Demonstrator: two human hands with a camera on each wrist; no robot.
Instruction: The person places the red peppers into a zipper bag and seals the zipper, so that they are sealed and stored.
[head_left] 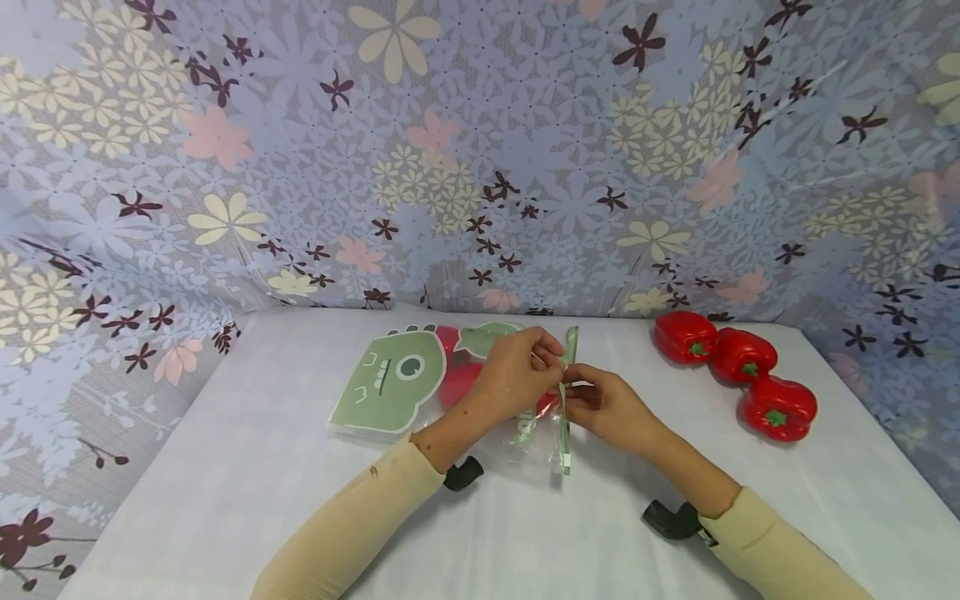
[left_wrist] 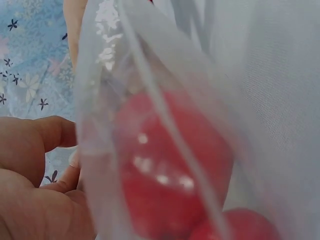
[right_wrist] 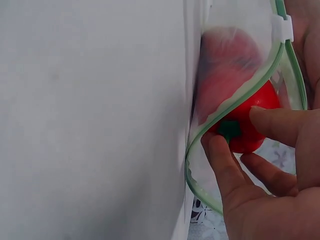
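Both hands pinch the zip bag's [head_left: 450, 392] green rim: left hand [head_left: 517, 371], right hand [head_left: 603, 404]; best held wide around the pepper [right_wrist: 245, 125].

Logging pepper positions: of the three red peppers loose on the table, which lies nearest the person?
The red bell pepper at the row's near right end; the other two peppers lie farther back, toward the floral backdrop.

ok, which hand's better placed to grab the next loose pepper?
Right, probably. The three loose peppers lie on the right hand's side of the table, nearer it. The left hand pinches the bag's mouth and would have to cross over.
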